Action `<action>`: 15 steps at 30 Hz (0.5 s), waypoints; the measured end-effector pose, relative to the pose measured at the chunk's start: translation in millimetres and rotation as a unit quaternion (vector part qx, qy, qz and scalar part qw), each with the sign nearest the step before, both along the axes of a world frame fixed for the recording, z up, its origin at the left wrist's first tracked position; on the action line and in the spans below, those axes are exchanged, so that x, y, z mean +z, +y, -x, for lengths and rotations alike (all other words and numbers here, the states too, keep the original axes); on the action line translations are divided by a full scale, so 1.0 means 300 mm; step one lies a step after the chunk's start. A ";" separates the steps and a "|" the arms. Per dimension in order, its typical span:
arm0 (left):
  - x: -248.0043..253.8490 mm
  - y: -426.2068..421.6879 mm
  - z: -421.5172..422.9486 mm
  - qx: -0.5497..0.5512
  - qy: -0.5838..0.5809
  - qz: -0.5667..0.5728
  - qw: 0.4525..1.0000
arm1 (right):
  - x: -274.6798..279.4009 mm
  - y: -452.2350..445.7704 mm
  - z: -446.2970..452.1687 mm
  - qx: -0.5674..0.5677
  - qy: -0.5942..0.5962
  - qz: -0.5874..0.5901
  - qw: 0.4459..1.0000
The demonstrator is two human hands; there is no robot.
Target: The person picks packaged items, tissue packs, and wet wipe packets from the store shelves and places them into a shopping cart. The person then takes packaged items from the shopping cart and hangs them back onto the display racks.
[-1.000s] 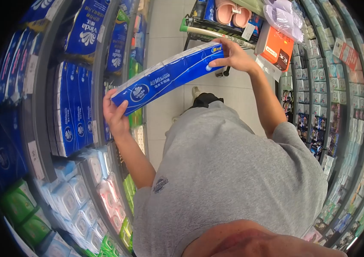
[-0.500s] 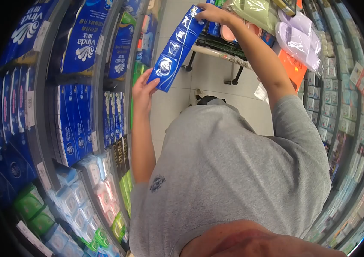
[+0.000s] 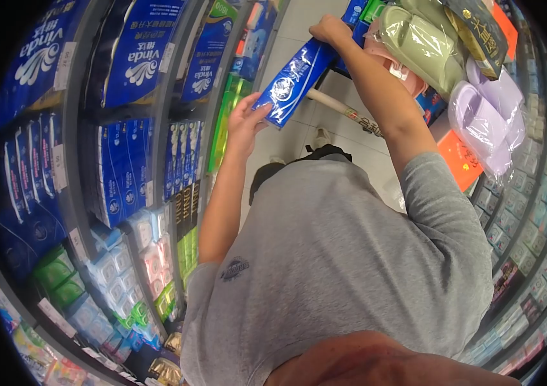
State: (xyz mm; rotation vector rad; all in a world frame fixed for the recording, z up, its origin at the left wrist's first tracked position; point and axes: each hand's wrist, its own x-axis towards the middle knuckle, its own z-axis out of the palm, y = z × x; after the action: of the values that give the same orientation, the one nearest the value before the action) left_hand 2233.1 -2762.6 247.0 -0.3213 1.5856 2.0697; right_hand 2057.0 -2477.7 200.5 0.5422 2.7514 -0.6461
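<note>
A long blue pack of tissues (image 3: 291, 82) in shiny wrap slants across the aisle, held out in front of me. My left hand (image 3: 248, 122) grips its lower end, thumb on the front face. At the upper end, my right hand (image 3: 333, 30) is closed with its fingers curled over the pack; what lies under the fingers is partly hidden. Just beyond that hand, another blue package (image 3: 354, 13) shows among the goods on a wheeled rack or cart.
Shelves of blue tissue packs (image 3: 138, 58) line my left side. On the right, wrapped green slippers (image 3: 425, 48), purple slippers (image 3: 489, 122) and an orange sign (image 3: 459, 157) crowd the display. A pale bar (image 3: 341, 109) crosses ahead above the tiled floor.
The pack has shifted right in view, along with both hands. My right hand's fingers are more curled than before. The goods at the upper right appear closer.
</note>
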 end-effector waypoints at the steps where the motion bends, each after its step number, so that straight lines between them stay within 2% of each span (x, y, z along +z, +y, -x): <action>1: 0.002 0.011 0.006 -0.010 0.001 0.004 1.000 | 0.011 -0.001 -0.010 -0.010 0.001 -0.004 1.000; 2: 0.002 0.024 0.012 -0.013 0.001 0.006 1.000 | 0.015 0.002 -0.016 -0.021 0.001 -0.010 1.000; 5: 0.013 0.060 0.027 -0.112 -0.006 -0.022 0.993 | -0.043 0.007 -0.017 -0.030 0.027 -0.016 0.999; 8: -0.020 0.060 0.037 -0.147 -0.020 -0.022 0.989 | -0.031 -0.011 -0.031 -0.039 0.063 -0.025 0.997; 13: -0.037 0.046 0.043 -0.144 -0.014 -0.034 0.989 | -0.029 -0.012 -0.034 -0.071 0.067 0.002 0.995; 15: -0.045 0.047 0.047 -0.155 0.095 0.005 0.983 | -0.030 -0.016 -0.035 -0.054 0.095 -0.032 0.994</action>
State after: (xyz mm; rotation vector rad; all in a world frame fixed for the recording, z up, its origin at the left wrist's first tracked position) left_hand 2219.1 -2748.4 233.4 0.1181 1.6370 1.8941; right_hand 2067.6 -2482.6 191.4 0.6792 2.9456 -0.6685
